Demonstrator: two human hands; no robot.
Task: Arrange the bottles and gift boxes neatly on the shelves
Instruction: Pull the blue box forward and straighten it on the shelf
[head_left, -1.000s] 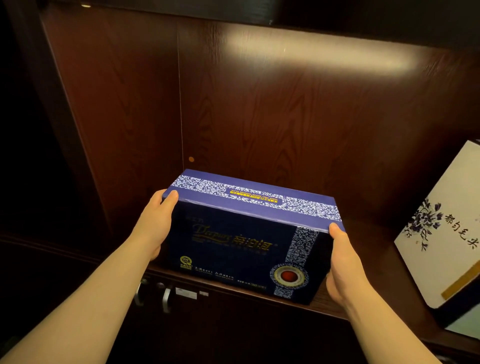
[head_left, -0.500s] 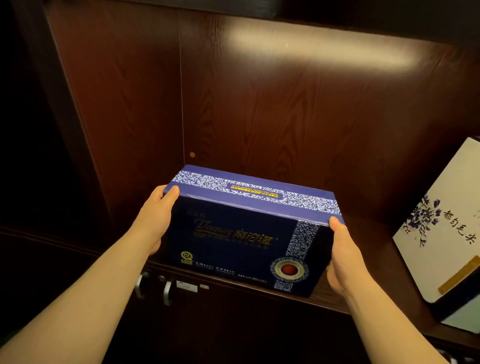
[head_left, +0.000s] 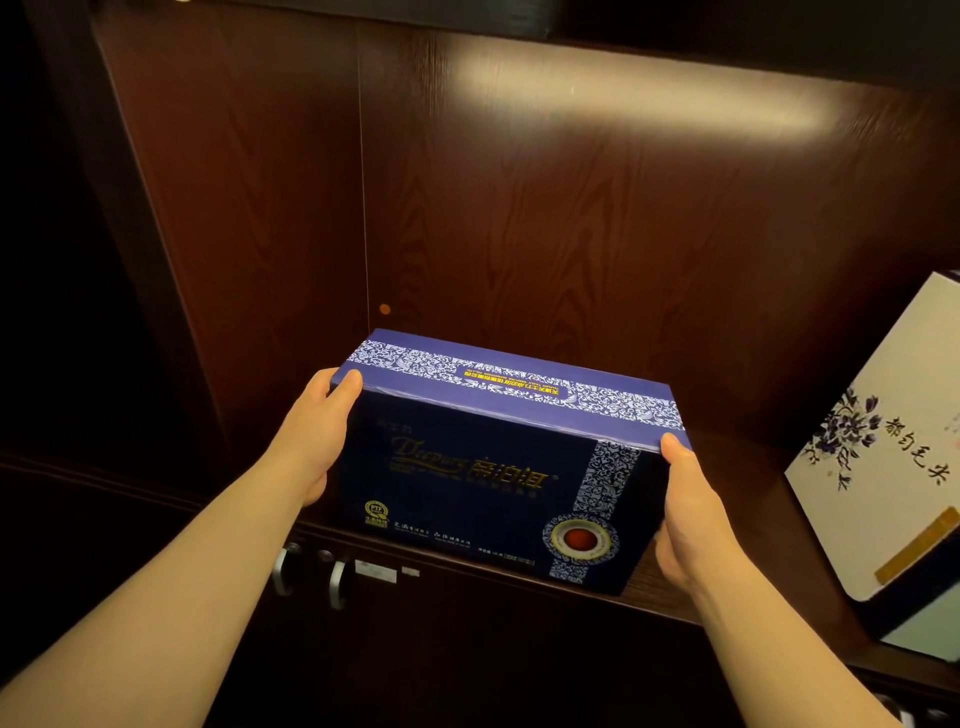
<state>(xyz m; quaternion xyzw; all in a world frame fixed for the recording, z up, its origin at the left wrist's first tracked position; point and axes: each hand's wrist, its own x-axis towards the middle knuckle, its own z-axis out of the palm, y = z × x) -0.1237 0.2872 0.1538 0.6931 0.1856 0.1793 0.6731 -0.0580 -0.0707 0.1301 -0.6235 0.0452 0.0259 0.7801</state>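
Gripping the blue gift box (head_left: 498, 467) by both short ends in the head view: left hand (head_left: 311, 436) and right hand (head_left: 691, 525) clamped flat, thumbs on the lid edge. Box sits at the shelf (head_left: 737, 483) front edge. Likely rigid card, glossy, maybe slippery; end grip looks right.

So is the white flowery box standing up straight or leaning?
Leaning. The white box sits tilted on the shelf, its edges slanting compared with the straight blue box.
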